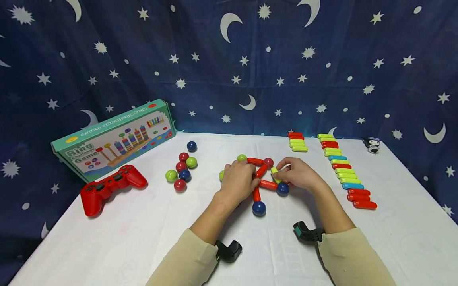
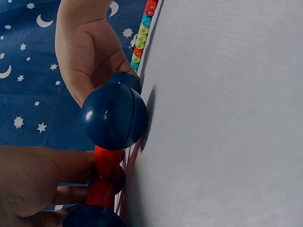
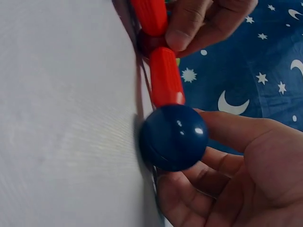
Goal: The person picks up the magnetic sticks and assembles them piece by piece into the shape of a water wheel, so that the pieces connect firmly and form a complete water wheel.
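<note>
A flat star-like build of balls and red rods (image 1: 267, 184) lies mid-table. My left hand (image 1: 237, 178) grips its middle from above; in the right wrist view the thumb lies against the dark red ball (image 3: 147, 43) where the red rods meet. My right hand (image 1: 298, 173) pinches a yellow-green rod (image 1: 274, 174) between the red ball (image 1: 268, 162) and a blue ball (image 1: 282, 189) on the build's right side. Another blue ball (image 1: 259, 208) caps the rod toward me. Green balls (image 1: 241, 158) show at the far left side, partly behind my left hand.
Loose balls (image 1: 181, 167) in red, blue and green stand to the left. Rows of coloured rods (image 1: 343, 171) line the right, with a shorter row (image 1: 297, 142) behind. A red game controller (image 1: 112, 188), a game box (image 1: 118, 139) and a small figurine (image 1: 373, 145) sit farther out.
</note>
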A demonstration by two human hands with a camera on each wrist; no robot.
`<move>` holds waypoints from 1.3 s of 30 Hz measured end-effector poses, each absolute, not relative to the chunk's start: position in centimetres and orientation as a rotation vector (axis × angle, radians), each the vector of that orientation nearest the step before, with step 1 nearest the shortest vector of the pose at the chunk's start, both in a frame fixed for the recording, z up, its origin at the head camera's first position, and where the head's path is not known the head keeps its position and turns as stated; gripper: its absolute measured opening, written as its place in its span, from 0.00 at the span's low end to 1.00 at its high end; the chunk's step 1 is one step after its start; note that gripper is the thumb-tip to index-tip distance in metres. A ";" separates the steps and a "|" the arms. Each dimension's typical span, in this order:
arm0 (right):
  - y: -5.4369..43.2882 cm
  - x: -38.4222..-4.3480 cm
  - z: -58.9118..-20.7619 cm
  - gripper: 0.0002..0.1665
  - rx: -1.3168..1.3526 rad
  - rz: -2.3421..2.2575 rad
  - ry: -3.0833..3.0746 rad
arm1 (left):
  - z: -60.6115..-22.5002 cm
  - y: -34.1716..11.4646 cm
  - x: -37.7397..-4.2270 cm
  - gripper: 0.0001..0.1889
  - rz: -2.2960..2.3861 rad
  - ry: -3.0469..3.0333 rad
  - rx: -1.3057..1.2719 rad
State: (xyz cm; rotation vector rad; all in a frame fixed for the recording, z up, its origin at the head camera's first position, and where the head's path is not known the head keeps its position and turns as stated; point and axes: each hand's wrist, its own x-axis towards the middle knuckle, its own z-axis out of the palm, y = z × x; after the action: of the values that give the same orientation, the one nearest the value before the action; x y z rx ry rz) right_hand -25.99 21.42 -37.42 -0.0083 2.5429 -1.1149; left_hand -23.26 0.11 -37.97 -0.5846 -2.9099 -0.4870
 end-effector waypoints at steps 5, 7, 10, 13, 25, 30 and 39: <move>21.0 -26.2 -37.8 0.24 0.015 -1.068 2.630 | -38.0 0.0 -23.3 0.07 -0.486 -2.900 -0.595; 20.8 -26.2 -37.8 0.24 0.037 -1.044 2.661 | -38.0 0.0 -23.3 0.07 -0.487 -2.899 -0.598; 20.5 -26.1 -37.9 0.22 0.060 -1.037 2.695 | -38.0 0.0 -23.3 0.07 -0.486 -2.900 -0.602; 20.4 -26.0 -38.0 0.21 0.072 -1.038 2.717 | -37.9 -0.1 -23.3 0.07 -0.480 -2.906 -0.609; 20.5 -26.3 -39.0 0.19 -0.132 -1.155 2.708 | -36.6 -1.2 -23.6 0.09 -0.547 -3.001 -0.886; 21.5 -26.3 -39.0 0.22 -0.178 -1.214 2.653 | -36.7 -1.2 -23.8 0.08 -0.584 -3.004 -0.958; 25.0 -27.9 -38.3 0.24 0.083 -1.204 2.874 | -36.9 -1.0 -23.9 0.07 -0.642 -2.996 -0.932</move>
State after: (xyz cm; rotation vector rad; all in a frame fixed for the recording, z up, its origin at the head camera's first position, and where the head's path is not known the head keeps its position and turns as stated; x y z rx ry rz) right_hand -27.87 25.03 -38.28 0.0826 2.8741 -1.2041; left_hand -23.92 -0.96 -36.87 -0.9317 -2.9960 -0.6419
